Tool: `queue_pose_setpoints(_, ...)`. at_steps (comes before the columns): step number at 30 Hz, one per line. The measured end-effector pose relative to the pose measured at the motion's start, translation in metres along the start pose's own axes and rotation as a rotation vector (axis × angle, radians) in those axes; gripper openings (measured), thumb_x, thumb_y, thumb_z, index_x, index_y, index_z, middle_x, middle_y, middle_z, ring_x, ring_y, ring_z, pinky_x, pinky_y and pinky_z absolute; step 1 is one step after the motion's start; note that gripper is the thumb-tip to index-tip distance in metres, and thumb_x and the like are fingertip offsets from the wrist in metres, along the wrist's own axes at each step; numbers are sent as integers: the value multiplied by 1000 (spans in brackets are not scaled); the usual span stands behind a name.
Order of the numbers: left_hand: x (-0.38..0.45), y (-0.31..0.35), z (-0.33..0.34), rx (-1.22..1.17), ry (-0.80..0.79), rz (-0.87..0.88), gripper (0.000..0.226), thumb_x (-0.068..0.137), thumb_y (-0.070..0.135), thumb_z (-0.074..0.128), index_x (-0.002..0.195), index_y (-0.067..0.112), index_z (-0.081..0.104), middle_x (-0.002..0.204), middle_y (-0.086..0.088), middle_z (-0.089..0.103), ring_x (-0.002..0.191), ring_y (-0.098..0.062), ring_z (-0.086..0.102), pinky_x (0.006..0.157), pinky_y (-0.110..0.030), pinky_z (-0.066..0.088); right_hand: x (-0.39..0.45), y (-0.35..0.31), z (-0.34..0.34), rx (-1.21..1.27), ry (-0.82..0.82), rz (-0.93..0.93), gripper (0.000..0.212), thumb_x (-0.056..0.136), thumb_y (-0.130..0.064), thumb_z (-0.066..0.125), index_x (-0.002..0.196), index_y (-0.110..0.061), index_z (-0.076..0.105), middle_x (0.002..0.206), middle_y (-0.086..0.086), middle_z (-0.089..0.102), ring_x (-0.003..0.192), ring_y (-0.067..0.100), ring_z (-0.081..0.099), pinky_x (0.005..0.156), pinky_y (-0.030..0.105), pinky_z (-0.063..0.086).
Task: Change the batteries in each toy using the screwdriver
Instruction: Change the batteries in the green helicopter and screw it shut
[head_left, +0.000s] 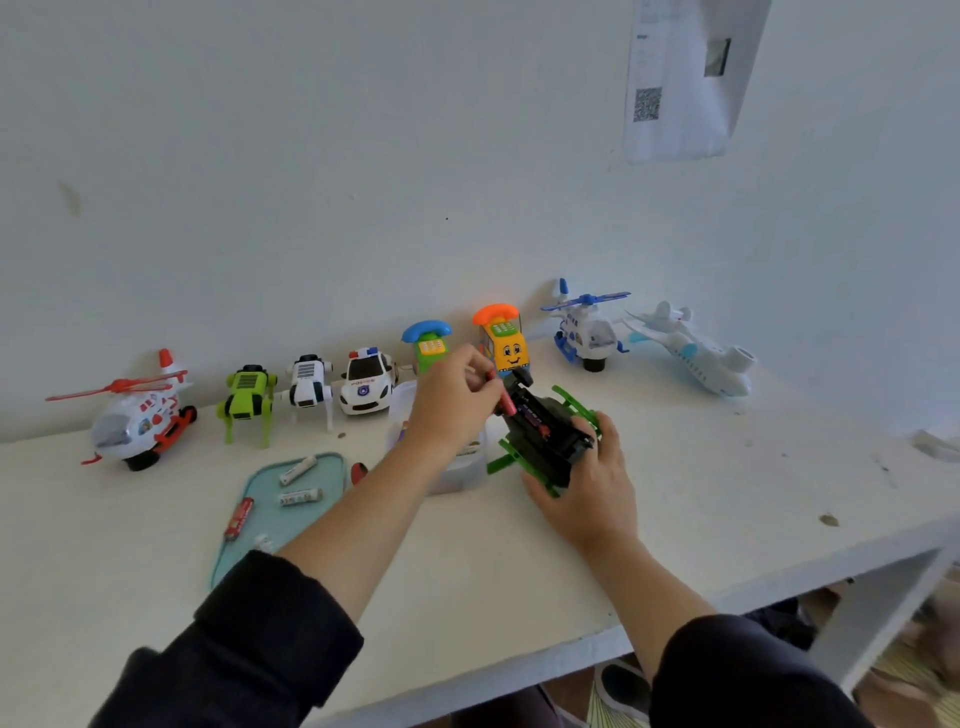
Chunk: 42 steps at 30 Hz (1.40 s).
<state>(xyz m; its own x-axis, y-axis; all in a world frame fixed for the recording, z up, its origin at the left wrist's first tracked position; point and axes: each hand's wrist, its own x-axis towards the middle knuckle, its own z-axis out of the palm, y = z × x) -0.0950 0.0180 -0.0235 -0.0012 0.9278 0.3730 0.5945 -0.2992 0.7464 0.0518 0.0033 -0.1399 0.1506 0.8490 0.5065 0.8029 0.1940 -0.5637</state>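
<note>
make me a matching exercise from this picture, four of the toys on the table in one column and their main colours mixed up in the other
Toys:
1. helicopter at the left end of the row
2. robot dog next to that helicopter
3. helicopter near the right end
4. toy held in the right hand

Colours:
A. black with green parts
B. white with blue rotor
C. white with red rotor
D. lime green

Pairs: 1-C, 2-D, 3-B, 4-A

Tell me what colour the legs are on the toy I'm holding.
Green legs on a black toy, seen in the head view.
</note>
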Motion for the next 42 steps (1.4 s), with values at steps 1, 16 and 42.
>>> queue_pose_setpoints(1,0,4,10,-4,-4,37,16,86,8,62,79,19,52,72,-8,65,69,-23,65,67,-35,56,0,0,1,-1,3,-2,85,72,-44,74,139,-8,37,147,14,29,123,36,45,83,45,50)
queue_pose_setpoints(16,4,-10,44,638,-78,139,24,93,29,56,100,7,64,108,-7,49,87,-26,57,77,-40,50,1,5,8,-60,1,-68,85,61,-43,82,129,-7,47,136,23,44,108,44,55,58,45,55)
queue_pose_setpoints(42,-23,-163,-131,1127,-346,-741,37,91,10,46,128,7,49,127,-11,53,113,-29,54,92,-36,46,0,1,7,-67,-6,-52,81,74,-43,73,137,-6,37,148,19,26,121,41,41,77,48,51)
